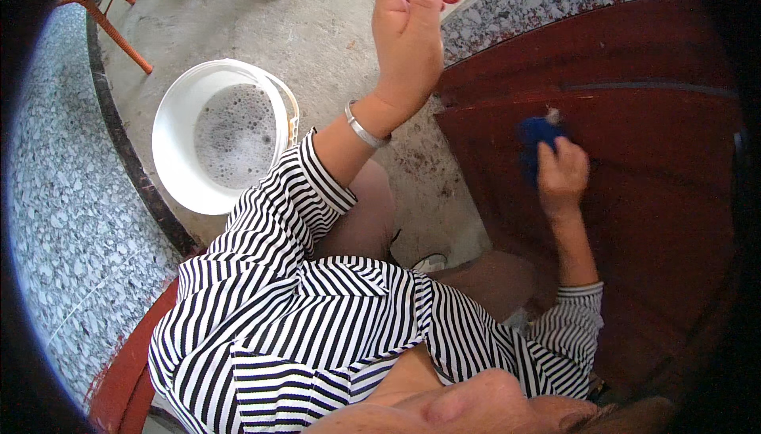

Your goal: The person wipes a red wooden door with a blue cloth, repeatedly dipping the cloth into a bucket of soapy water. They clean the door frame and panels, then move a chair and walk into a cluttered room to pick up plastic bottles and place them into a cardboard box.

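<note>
My right hand (pixel 563 175) grips a bunched blue cloth (pixel 538 137) against a dark red-brown panel (pixel 642 184), which looks like a door. Both hand and cloth are slightly blurred. A small pale bit shows at the cloth's upper edge. Raised ahead of me, my left hand (pixel 413 12) has its fingers loosely curled and holds nothing that I can see. A silver bangle (pixel 364 125) circles that wrist. To the left of my left forearm stands a white plastic bucket (pixel 178 154) with foamy, greyish water (pixel 235 137) in it.
Concrete floor (pixel 321 35) lies under the bucket. Speckled stone facing (pixel 571 0) borders the panel's top, and another speckled surface (pixel 71 184) curves along the left. Orange-brown chair legs (pixel 119 35) stand at the upper left. A shoe (pixel 431 263) shows below my knees.
</note>
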Action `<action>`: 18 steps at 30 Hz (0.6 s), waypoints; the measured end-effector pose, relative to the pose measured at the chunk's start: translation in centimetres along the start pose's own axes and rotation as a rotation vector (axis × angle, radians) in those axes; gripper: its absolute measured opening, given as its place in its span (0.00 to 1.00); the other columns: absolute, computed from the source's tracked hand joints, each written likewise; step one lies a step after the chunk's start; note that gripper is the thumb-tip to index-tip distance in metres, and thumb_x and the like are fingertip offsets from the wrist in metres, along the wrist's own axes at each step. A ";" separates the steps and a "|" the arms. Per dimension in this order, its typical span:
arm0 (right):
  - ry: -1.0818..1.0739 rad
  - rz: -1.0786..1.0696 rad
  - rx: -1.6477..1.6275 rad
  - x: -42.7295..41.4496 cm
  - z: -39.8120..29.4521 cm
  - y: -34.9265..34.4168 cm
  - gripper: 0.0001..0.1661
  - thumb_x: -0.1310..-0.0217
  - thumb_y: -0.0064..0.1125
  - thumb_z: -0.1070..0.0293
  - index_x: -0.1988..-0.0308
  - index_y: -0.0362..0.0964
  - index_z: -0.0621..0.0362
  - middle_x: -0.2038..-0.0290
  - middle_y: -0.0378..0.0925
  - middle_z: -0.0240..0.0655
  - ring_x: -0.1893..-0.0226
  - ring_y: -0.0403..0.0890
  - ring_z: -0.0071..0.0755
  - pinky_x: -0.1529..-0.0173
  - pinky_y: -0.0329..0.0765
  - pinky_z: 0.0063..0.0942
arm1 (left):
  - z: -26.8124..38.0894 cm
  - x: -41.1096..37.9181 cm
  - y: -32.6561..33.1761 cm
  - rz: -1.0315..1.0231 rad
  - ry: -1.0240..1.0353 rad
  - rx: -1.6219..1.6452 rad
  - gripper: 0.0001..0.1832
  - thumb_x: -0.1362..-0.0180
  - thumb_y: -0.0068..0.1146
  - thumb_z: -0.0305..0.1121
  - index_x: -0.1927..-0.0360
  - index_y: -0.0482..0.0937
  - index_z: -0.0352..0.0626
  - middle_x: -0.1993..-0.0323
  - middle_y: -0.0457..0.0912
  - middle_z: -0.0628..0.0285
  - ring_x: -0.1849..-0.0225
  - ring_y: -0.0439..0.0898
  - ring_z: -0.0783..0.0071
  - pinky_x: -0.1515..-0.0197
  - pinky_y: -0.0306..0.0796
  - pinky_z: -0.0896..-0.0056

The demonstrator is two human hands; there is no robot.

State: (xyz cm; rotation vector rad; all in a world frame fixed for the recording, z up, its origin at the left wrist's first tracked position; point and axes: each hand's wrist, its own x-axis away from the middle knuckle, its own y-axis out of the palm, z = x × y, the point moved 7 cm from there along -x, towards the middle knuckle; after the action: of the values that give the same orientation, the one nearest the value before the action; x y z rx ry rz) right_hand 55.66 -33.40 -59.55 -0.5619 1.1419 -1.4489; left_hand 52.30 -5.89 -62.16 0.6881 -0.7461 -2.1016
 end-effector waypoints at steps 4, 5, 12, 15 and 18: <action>-0.032 -0.248 -0.235 3.9 -4.4 10.5 0.03 0.57 0.51 0.71 0.77 0.64 0.54 0.68 0.70 0.40 0.67 0.71 0.43 0.63 0.70 0.36 | 1.5 -0.7 -0.7 0.137 -0.033 -0.103 0.14 0.37 0.43 0.33 0.52 0.69 0.37 0.57 0.75 0.56 0.56 0.73 0.71 0.50 0.65 0.72; -0.113 -0.131 -0.348 4.0 -6.2 12.3 0.06 0.63 0.52 0.74 0.80 0.62 0.57 0.74 0.65 0.39 0.71 0.70 0.41 0.66 0.70 0.35 | 2.6 -1.5 -0.9 0.040 0.111 -0.138 0.14 0.36 0.41 0.34 0.50 0.67 0.38 0.63 0.77 0.58 0.64 0.76 0.75 0.58 0.68 0.75; 0.080 -0.221 -0.326 -1.9 -4.5 9.0 0.04 0.58 0.53 0.74 0.76 0.66 0.58 0.69 0.66 0.41 0.66 0.68 0.46 0.61 0.70 0.38 | 2.5 -2.2 -2.4 0.053 0.128 -0.273 0.13 0.37 0.43 0.32 0.51 0.68 0.39 0.64 0.76 0.58 0.67 0.76 0.76 0.62 0.69 0.77; 0.109 -0.082 -0.283 -4.1 -1.6 3.6 0.03 0.54 0.52 0.75 0.73 0.67 0.58 0.65 0.68 0.43 0.64 0.70 0.46 0.60 0.71 0.39 | -2.3 -3.8 -5.5 0.025 0.185 -0.503 0.11 0.38 0.46 0.31 0.54 0.70 0.39 0.68 0.77 0.61 0.69 0.76 0.77 0.65 0.69 0.76; 0.162 0.003 -0.138 -3.1 0.6 -1.8 0.07 0.51 0.55 0.74 0.66 0.72 0.59 0.62 0.70 0.44 0.64 0.71 0.47 0.61 0.72 0.41 | -10.7 -4.3 -9.7 -0.020 -0.026 -0.934 0.07 0.43 0.49 0.33 0.64 0.77 0.44 0.74 0.79 0.60 0.71 0.78 0.70 0.69 0.70 0.70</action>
State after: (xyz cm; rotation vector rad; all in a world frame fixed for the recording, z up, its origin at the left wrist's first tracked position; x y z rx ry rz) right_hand 56.11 -30.90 -56.93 -0.5452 1.3783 -1.4406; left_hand 57.14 -0.27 -75.25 0.1420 0.2659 -2.1618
